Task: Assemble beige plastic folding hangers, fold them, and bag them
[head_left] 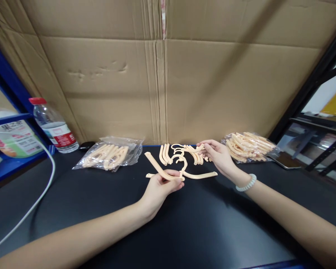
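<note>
Grasping a hanger arm (pixel 154 163) in the curled left hand (pixel 160 188), pinching another hanger piece (pixel 199 148) in the right hand (pixel 218 155), both toward the bench's (pixel 182 228) back edge. Unreadably small: lettering on bottle label (pixel 62 135), back-left corner.

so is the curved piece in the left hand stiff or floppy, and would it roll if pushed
The curved piece is probably stiff: the left hand grips it near one end, and the rest juts out without drooping. It looks slim, so likely light. Its bent shape suggests it would slide or swivel on the table rather than roll.
</note>
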A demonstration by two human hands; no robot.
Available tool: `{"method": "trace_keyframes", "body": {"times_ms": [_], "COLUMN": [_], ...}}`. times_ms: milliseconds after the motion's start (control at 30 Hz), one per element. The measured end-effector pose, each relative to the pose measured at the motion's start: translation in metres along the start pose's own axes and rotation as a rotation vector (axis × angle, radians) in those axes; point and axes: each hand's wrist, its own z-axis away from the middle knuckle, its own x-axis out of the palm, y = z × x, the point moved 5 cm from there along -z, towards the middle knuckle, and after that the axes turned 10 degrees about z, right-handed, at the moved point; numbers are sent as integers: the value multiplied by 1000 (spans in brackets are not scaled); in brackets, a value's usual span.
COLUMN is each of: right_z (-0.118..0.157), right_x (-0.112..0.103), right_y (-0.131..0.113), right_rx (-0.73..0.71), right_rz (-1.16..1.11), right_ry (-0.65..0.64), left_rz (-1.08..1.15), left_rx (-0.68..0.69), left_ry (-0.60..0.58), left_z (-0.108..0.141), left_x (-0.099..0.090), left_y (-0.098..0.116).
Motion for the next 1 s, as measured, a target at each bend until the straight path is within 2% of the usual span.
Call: {"method": "trace_keyframes", "body": {"times_ms": [167,300,400,600,767,867,1000], "right_z": [16,31,40,53,63,67,69], "right_x": [-7,0,7,18,37,44,44], "right_y": [-17,-26,-25,-17,-17,-20,-22], "right_rx": [122,115,114,315,495,475,437], "right_rz": [-223,-227,-199,-433,-679,-679,-581], "right_ry": [44,-8,-18,25,-153,-230,-248], "left_rz": [6,-13,-15,-15,-5,4,10], "left_rx": [-4,3,14,0,-33,-42,-62], "left_ry": [5,7,0,-32,-75,-114,-148], "left_z": [0,1,1,-1,-4,-6,-6], "left_x": [1,2,2,0,0,1,1], "left_y": [2,4,4,2,1,1,1]}}
